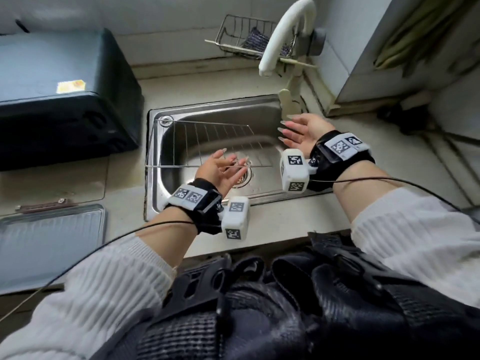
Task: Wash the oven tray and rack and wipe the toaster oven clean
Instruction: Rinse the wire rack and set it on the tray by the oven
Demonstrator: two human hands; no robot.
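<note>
A wire oven rack (192, 141) lies tilted in the steel sink (259, 110), its left side propped on the sink's left rim. My left hand (220, 170) hovers over the rack's front bar with fingers spread, holding nothing. At the sink's right side my right hand (301, 133) is held palm up with straight fingers, also empty. The metal oven tray (49, 237) lies flat on the counter at the lower left. The black toaster oven (62, 97) stands on the counter left of the sink.
A white faucet (283, 35) arches over the sink's back right corner. Behind it a wire caddy (244, 37) holds a dark scrubbing cloth. A brown-handled utensil (44, 205) lies just behind the tray. A wall corner rises at the right.
</note>
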